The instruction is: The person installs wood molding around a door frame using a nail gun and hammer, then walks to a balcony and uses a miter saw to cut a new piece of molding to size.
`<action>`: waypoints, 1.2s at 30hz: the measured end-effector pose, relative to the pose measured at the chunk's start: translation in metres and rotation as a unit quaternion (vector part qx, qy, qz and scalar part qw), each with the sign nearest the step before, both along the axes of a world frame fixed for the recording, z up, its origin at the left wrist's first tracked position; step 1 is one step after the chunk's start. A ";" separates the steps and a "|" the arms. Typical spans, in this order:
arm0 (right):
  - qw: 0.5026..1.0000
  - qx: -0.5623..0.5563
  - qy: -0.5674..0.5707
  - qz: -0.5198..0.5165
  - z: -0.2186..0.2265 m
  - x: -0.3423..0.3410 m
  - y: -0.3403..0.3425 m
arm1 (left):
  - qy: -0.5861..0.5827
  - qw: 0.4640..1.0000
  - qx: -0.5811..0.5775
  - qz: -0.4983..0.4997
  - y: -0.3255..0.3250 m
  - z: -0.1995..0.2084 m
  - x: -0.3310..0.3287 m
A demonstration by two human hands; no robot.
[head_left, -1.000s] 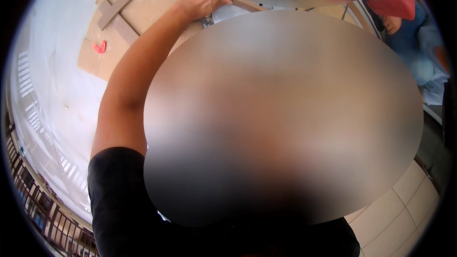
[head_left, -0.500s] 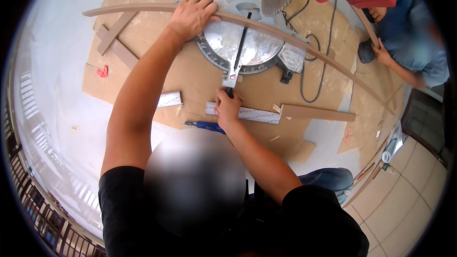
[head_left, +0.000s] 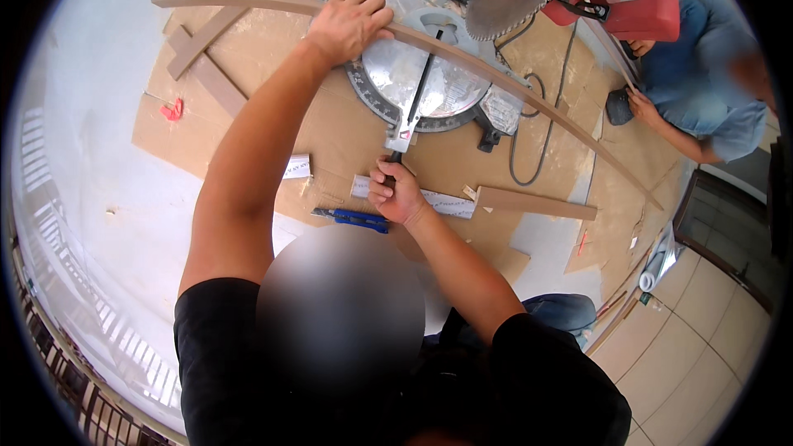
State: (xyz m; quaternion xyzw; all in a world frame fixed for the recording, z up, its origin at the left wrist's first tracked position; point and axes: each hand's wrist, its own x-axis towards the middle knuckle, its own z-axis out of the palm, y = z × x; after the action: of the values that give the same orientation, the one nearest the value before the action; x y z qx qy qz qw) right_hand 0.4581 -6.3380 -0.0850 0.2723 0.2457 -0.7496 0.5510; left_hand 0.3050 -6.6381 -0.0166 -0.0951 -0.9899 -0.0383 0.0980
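A long brown wooden strip (head_left: pixel 537 103) lies across the round metal table (head_left: pixel 382 74) of a miter saw. My left hand (head_left: pixel 350 26) holds it down, fingers over its far edge, left of the table's slot. The fingers of my right hand (head_left: pixel 400 193) are closed around the black handle (head_left: pixel 396 160) at the front of the saw's table arm. The toothed saw blade (head_left: pixel 514 2) is raised above the strip, beside the red saw housing (head_left: pixel 652 0). Part of the strip is hidden under my left hand.
A blue utility knife (head_left: pixel 360 220), a white printed offcut (head_left: pixel 446 202) and a brown board piece (head_left: pixel 537 202) lie near my right hand. Crossed brown strips (head_left: pixel 206 41) lie left on the cardboard (head_left: pixel 169 136). A black cable (head_left: pixel 537 169) curls right. A co-worker's hand (head_left: pixel 644 104) holds another strip.
The whole view has shifted slightly. My right hand has turned on the handle, showing more of its curled fingers. My left hand stays on the strip.
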 end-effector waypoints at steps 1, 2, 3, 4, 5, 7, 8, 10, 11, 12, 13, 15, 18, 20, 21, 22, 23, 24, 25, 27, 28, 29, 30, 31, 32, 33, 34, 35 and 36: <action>0.990 0.125 -0.015 0.070 0.017 -0.010 -0.002 | -0.001 1.000 -0.005 -0.001 -0.002 0.003 -0.004; 0.956 0.199 0.047 0.209 0.048 -0.023 0.000 | 0.003 1.000 -0.008 0.002 -0.008 0.002 -0.002; 0.910 0.264 0.155 0.279 0.071 -0.038 0.015 | -0.003 1.000 -0.007 0.002 -0.007 0.002 0.000; 0.842 0.326 0.260 0.342 0.096 -0.059 0.037 | -0.006 1.000 -0.004 0.001 -0.004 0.001 -0.001; 0.811 0.380 0.326 0.304 0.126 -0.096 0.060 | 0.003 1.000 -0.003 0.000 -0.004 0.002 -0.003; 0.811 0.402 0.411 0.106 0.210 -0.186 0.098 | 0.009 1.000 0.009 0.004 -0.015 0.003 0.006; 0.787 0.420 0.450 0.035 0.263 -0.230 0.103 | 0.002 1.000 0.018 0.005 -0.014 0.003 0.006; 0.742 0.422 0.518 -0.056 0.345 -0.304 0.082 | 0.003 1.000 0.013 0.008 -0.020 0.001 0.012; 0.730 0.419 0.537 -0.058 0.378 -0.322 0.047 | 0.003 1.000 0.007 0.010 -0.025 0.001 0.015; 0.711 0.436 0.550 -0.040 0.416 -0.341 0.030 | 0.014 1.000 0.020 0.001 -0.013 0.003 0.003; 0.727 0.424 0.539 0.038 0.431 -0.371 0.017 | 0.019 1.000 0.023 -0.002 -0.003 0.003 -0.003; 0.744 0.402 0.521 0.117 0.446 -0.381 -0.011 | 0.017 1.000 0.018 -0.002 -0.003 0.002 -0.005; 0.743 0.387 0.526 0.148 0.424 -0.354 -0.042 | 0.024 1.000 0.008 0.001 -0.007 -0.002 -0.003; 0.752 0.378 0.515 0.161 0.404 -0.363 0.001 | 0.031 1.000 -0.002 0.000 -0.008 -0.001 -0.001; 0.758 0.373 0.507 0.169 0.399 -0.361 0.017 | 0.029 1.000 0.002 -0.001 -0.006 -0.001 -0.004; 0.759 0.372 0.528 0.079 0.386 -0.313 0.002 | 0.041 0.999 -0.011 -0.004 -0.007 -0.003 -0.004; 0.766 0.354 0.536 -0.006 0.362 -0.261 -0.023 | 0.039 0.998 -0.038 0.001 -0.020 -0.008 0.010; 0.765 0.360 0.534 -0.005 0.363 -0.242 -0.022 | 0.038 0.999 -0.033 -0.001 -0.018 -0.009 0.008; 0.770 0.346 0.537 -0.013 0.361 -0.229 -0.019 | 0.048 0.998 -0.028 -0.002 -0.015 -0.011 0.006; 0.775 0.334 0.536 -0.021 0.359 -0.217 -0.013 | 0.055 0.998 -0.022 -0.004 -0.013 -0.014 0.002; 0.781 0.328 0.532 -0.017 0.359 -0.214 -0.011 | 0.069 0.998 -0.009 -0.010 -0.012 -0.015 0.000; 0.786 0.322 0.527 -0.013 0.358 -0.212 -0.009 | 0.082 0.996 0.004 -0.016 -0.011 -0.017 -0.001; 0.788 0.321 0.525 -0.013 0.356 -0.213 -0.006 | 0.080 0.997 0.003 -0.016 -0.011 -0.016 -0.003; 0.792 0.306 0.528 -0.006 0.354 -0.214 -0.002 | 0.079 0.997 0.003 -0.018 -0.011 -0.016 -0.004; 0.796 0.290 0.532 0.000 0.353 -0.215 0.001 | 0.078 0.997 0.003 -0.020 -0.011 -0.015 -0.004; 0.797 0.288 0.530 0.000 0.351 -0.213 0.000 | 0.076 0.997 0.001 -0.021 -0.012 -0.015 -0.004; 0.797 0.287 0.532 -0.002 0.350 -0.210 -0.001 | 0.068 0.997 0.008 -0.021 -0.013 -0.014 -0.003; 0.796 0.286 0.533 -0.005 0.348 -0.207 -0.001 | 0.060 0.998 0.015 -0.022 -0.013 -0.013 -0.002; 0.797 0.285 0.532 -0.007 0.347 -0.206 -0.001 | 0.059 0.998 0.013 -0.024 -0.014 -0.011 -0.002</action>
State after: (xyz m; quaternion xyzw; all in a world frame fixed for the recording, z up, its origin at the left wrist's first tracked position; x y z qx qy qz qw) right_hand 0.2526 -6.3387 0.2618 -0.0228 0.7011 -0.6761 0.2255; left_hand 0.3033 -6.6520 -0.0276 -0.1192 -0.9793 -0.0480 0.1563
